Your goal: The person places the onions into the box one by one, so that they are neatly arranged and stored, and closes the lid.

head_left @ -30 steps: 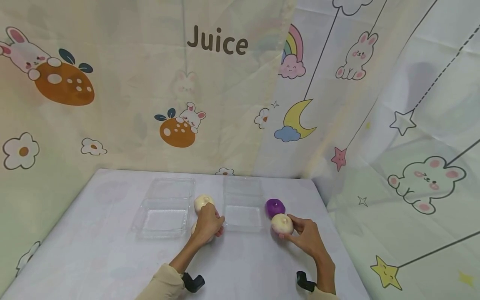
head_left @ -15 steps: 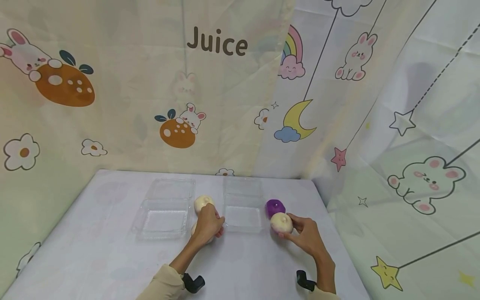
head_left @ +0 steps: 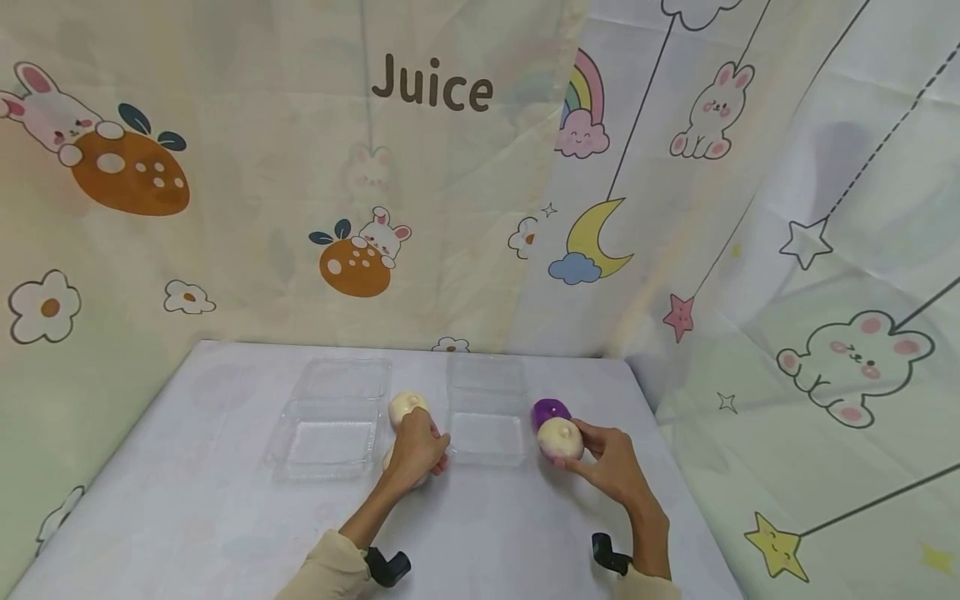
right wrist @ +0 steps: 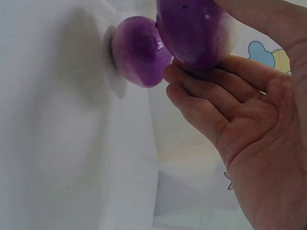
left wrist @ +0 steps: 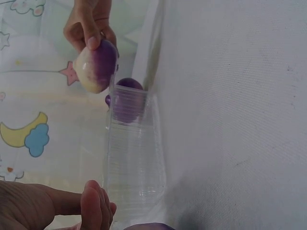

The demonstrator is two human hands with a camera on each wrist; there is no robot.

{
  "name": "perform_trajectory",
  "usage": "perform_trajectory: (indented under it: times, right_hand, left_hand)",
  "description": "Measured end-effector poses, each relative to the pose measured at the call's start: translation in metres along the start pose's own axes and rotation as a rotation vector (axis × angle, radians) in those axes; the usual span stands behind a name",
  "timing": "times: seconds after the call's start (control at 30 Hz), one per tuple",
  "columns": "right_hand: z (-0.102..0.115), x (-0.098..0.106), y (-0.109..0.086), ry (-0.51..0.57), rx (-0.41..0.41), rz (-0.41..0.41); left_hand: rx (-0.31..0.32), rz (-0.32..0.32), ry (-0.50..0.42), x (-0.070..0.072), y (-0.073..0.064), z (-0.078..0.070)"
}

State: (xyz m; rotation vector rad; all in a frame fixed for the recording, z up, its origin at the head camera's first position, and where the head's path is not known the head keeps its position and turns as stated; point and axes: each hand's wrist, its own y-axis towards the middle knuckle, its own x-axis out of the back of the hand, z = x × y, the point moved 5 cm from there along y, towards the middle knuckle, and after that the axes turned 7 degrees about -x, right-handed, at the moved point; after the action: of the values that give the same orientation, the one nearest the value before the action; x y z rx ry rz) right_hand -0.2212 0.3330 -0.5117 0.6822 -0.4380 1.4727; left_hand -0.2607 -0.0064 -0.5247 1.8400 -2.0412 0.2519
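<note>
My right hand (head_left: 618, 467) pinches a purple-and-cream turnip (head_left: 560, 439), its cream end facing up in the head view. In the right wrist view the thumb and fingertips hold the turnip's sides, and it hangs off the table. Just beyond it a second turnip (head_left: 550, 410) rests on the table, purple side up. My left hand (head_left: 411, 450) hovers low among two cream-topped turnips, the far turnip (head_left: 406, 405) and the near turnip (head_left: 387, 457), partly hidden under the hand. In the left wrist view its fingers (left wrist: 96, 208) look relaxed, with nothing seen between them.
Two clear plastic clamshell boxes lie open on the white table, the left box (head_left: 330, 446) and the right box (head_left: 487, 437). Their lids stand toward the back. A printed curtain (head_left: 262, 167) hangs behind and to the right of the table (head_left: 495, 533).
My right hand has lifted its turnip slightly and moved it a little left and away from me, so it covers more of the purple one. My left hand has stayed still.
</note>
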Motion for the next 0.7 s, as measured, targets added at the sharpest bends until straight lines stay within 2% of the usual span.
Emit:
perform_trajectory:
  times: [0.27, 0.4, 0.57, 0.7]
  right_hand:
    - [0.013, 0.000, 0.006, 0.011, 0.000, 0.001]
    - [0.018, -0.002, 0.010, 0.033, 0.008, 0.018]
    - [0.020, -0.006, 0.014, 0.046, 0.021, 0.024]
    - [0.018, -0.011, 0.015, 0.037, 0.022, 0.036]
  left_hand:
    - [0.027, -0.001, 0.019, 0.001, 0.001, 0.000]
    - [0.016, 0.001, 0.013, 0.001, 0.002, -0.002]
    - [0.007, -0.004, 0.006, 0.001, 0.003, -0.002]
    - [0.029, 0.004, -0.009, 0.000, 0.001, 0.000]
